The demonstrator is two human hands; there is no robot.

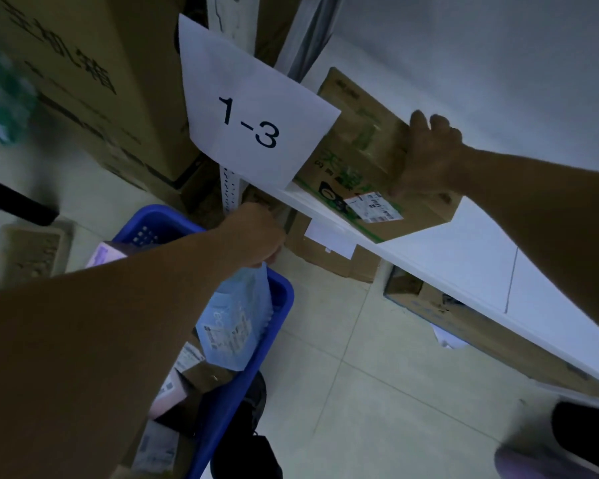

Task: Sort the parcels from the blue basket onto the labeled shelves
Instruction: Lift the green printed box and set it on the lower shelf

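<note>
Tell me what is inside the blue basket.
The blue basket shows a pink parcel, a small brown box and a grey bag. A pale blue bag, held by the left grip, and the forearm cover the rest.

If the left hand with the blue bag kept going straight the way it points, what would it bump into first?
Probably the front edge of the white shelf, just under the 1-3 sign; the left hand, gripping the blue bag, looks nearly there, though depth is unclear.

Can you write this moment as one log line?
left hand: holds pale blue plastic mailer bag over blue plastic basket | right hand: grips brown cardboard box on white shelf | paper sign: 1-3
</note>
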